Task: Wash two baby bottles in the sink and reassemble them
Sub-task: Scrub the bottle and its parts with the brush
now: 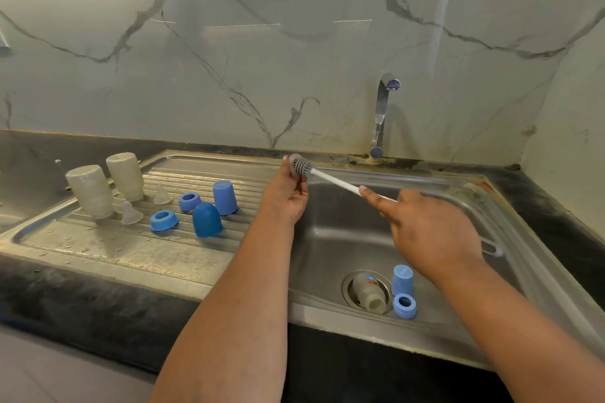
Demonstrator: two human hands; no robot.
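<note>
Left of the sink [343, 232], two bottles [90, 191] drain with parts unassembled, while a third bottle [368, 293] waits inside as the left hand [288, 193] pinches a teat [292, 163] and the right hand [422, 226] grips the brush [334, 178].

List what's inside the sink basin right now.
In the sink basin: a bottle lying on its side over the drain, a blue cap and a blue ring beside it. The right hand and forearm cover part of the basin floor.
</note>
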